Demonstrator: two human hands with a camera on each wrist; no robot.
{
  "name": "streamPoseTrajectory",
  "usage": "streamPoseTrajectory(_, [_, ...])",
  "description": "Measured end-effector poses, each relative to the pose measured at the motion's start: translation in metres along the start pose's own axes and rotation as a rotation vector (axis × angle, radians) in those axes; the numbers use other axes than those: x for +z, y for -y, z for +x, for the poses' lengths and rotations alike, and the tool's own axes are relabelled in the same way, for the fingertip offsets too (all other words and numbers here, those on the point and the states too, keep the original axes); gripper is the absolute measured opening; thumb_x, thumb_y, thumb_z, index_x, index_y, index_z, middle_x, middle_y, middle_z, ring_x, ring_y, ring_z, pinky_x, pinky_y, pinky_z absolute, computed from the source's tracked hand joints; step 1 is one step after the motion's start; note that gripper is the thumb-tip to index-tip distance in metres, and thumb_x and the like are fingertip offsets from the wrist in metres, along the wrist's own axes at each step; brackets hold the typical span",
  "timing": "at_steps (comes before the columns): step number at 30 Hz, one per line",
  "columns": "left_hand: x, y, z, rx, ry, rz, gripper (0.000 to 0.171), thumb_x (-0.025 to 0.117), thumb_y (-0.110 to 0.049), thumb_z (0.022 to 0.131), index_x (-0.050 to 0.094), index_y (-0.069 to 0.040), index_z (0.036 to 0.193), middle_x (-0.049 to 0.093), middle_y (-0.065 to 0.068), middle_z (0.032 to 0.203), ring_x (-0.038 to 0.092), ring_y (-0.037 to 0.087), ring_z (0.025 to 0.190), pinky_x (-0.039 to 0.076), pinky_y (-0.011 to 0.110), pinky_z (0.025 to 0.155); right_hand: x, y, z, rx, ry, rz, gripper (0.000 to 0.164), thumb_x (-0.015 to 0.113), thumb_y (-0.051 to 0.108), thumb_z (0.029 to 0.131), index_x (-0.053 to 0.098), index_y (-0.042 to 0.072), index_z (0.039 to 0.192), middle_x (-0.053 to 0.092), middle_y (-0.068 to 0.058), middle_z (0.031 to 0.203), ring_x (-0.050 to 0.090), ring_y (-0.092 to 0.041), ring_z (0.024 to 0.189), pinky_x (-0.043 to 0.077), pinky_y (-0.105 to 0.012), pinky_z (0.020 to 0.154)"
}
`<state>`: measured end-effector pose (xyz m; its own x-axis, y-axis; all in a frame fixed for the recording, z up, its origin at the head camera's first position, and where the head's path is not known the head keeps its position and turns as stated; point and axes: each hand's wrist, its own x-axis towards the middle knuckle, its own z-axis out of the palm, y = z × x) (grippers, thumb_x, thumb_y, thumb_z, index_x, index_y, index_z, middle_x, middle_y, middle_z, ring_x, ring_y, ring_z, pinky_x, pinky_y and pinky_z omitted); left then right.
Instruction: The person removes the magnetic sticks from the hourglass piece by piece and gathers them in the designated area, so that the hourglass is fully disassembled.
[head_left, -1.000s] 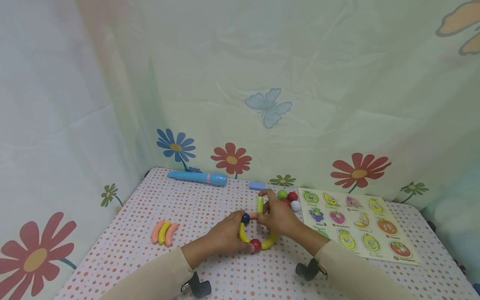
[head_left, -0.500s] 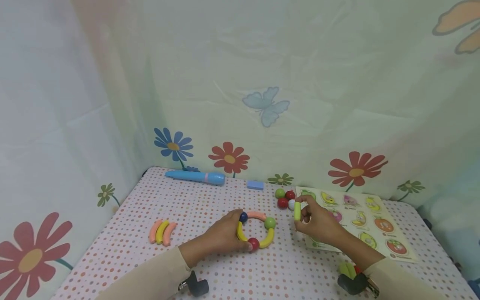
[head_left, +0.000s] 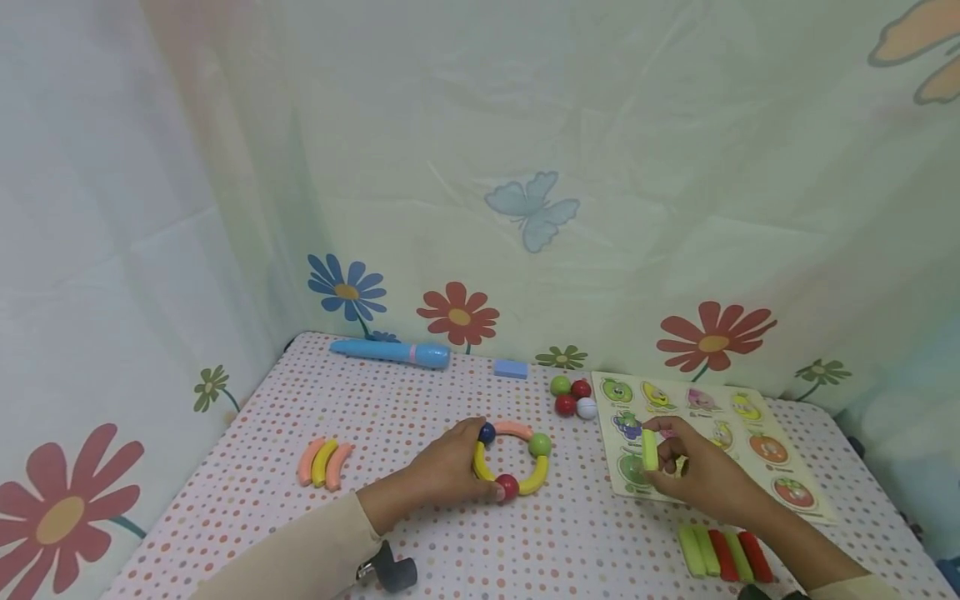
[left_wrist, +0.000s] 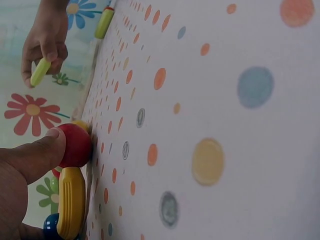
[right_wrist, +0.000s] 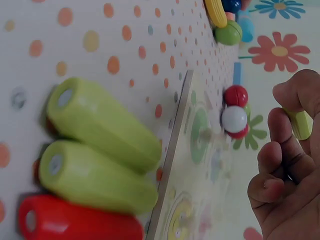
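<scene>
On the dotted table lies a ring of curved yellow (head_left: 533,477) and pink sticks (head_left: 513,430) joined by a red ball (head_left: 507,487), a green ball (head_left: 539,445) and a dark blue ball (head_left: 487,433). My left hand (head_left: 448,467) grips the ring's left side, its thumb against the red ball in the left wrist view. Over the lower left of the fruit board (head_left: 617,442), my right hand (head_left: 701,471) pinches a short light-green stick (head_left: 649,450) between thumb and finger. Nearer me, light-green (head_left: 690,550) and red sticks (head_left: 723,556) lie in a row.
Several loose balls (head_left: 566,406) sit together left of the fruit board. Three curved sticks (head_left: 324,463), two pink and one yellow, lie at the left. A blue pen-shaped object (head_left: 390,352) and a small blue block (head_left: 511,369) lie along the back near the curtain (head_left: 420,167).
My right hand has moved from the ring to the right and nearer me, carrying the light-green stick. The green ball and the stick row have come into view. My left hand stays on the ring.
</scene>
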<state>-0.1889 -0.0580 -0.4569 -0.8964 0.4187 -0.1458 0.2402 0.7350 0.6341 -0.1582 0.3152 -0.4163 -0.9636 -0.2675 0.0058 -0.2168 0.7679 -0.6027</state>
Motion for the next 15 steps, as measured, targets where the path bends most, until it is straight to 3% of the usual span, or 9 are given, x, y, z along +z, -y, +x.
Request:
streamPoseTrajectory(6, [0.0, 0.002, 0.0, -0.002, 0.003, -0.014, 0.109, 0.089, -0.053, 0.075, 0.034, -0.01, 0.159, 0.04, 0.01, 0.159, 0.042, 0.026, 0.141, 0.041, 0.049, 0.111, -0.01, -0.01, -0.017, 0.048, -0.023, -0.086, 0.07, 0.087, 0.018, 0.082, 0.046, 0.003, 0.137, 0.055, 0.001, 0.086, 0.048, -0.011, 0.073, 0.042, -0.026, 0.057])
streamPoseTrajectory(15, [0.001, 0.003, 0.001, -0.002, 0.006, -0.026, 0.11, 0.089, -0.053, 0.074, 0.033, -0.009, 0.159, 0.04, 0.011, 0.159, 0.042, 0.026, 0.142, 0.041, 0.048, 0.111, -0.031, -0.042, -0.043, 0.162, 0.007, -0.083, 0.069, 0.088, 0.018, 0.08, 0.047, 0.002, 0.134, 0.048, -0.004, 0.088, 0.047, -0.01, 0.074, 0.041, -0.027, 0.055])
